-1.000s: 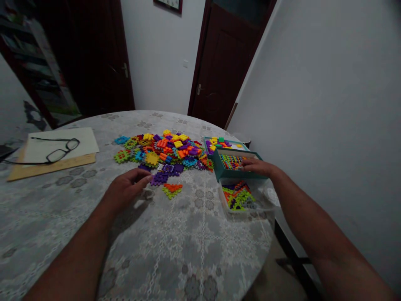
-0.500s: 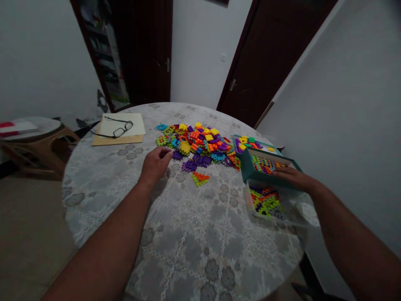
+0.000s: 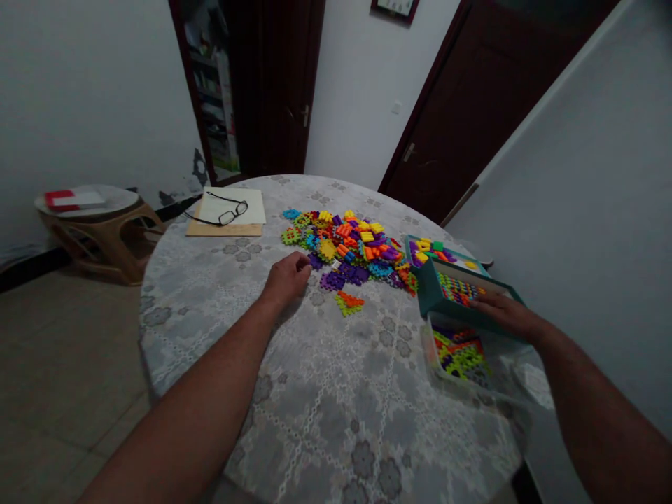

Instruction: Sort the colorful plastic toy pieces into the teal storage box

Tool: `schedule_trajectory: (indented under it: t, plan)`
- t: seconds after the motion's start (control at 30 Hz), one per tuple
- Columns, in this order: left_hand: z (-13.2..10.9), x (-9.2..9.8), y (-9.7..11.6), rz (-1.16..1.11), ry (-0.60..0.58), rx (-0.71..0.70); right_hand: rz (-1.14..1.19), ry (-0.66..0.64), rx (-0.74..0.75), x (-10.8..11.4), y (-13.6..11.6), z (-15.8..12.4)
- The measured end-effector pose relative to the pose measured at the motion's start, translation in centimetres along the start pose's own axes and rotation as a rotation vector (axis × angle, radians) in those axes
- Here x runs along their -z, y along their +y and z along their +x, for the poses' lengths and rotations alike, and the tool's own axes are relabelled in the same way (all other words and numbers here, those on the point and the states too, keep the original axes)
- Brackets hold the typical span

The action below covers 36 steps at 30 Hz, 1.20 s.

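Note:
My left hand (image 3: 288,280) rests on the tablecloth at the near left edge of a heap of colourful plastic gear pieces (image 3: 362,245). Its fingers are curled together beside purple gears (image 3: 344,276); whatever they may hold is hidden. On the right, my right hand (image 3: 507,313) reaches over the rim of a teal box (image 3: 431,290), its fingers stretched out over rows of small multicoloured pieces (image 3: 456,287). A small orange and green toothed piece (image 3: 349,303) lies apart, in front of the heap.
A clear plastic tub (image 3: 433,360) with green, orange and purple pieces stands in front of the teal box. Behind it is a shallow teal lid (image 3: 475,267) holding yellow and purple pieces. Eyeglasses (image 3: 227,217) lie on papers (image 3: 255,203) at the far left. A stool (image 3: 113,238) stands beyond.
The view has shifted left, so everything appears farther right. My left hand's fingers look more closed. My right hand stays at the teal box.

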<state>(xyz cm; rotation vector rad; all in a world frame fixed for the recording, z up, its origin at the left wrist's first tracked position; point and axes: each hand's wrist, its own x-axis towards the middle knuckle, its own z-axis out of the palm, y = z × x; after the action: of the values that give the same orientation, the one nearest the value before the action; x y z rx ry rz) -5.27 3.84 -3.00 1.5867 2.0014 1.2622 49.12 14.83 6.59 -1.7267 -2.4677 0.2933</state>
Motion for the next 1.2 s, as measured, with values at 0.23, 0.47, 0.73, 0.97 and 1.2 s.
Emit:
schedule_trajectory:
  t: [0.23,0.47,0.73,0.97,1.2]
  plan:
    - [-0.9,-1.9,-0.4,0.152,-0.126,-0.312,-0.159,0.214,0.12,0.0,-7.0,-2.3]
    - [-1.6,-2.1,-0.2,0.31,-0.203,-0.407,0.144,0.168,0.478,-7.7,-22.9,-3.4]
    - [-1.7,-1.8,0.3,0.358,-0.23,-0.389,-0.023,0.16,0.33,-16.0,-27.3,-0.7]
    - [-1.7,-1.6,0.8,0.316,-0.232,-0.377,-0.048,0.179,0.305,-16.1,-26.4,0.5]
    - [-1.2,-1.8,0.3,0.264,-0.25,-0.39,-0.051,0.103,0.264,-15.0,-26.9,-0.2]
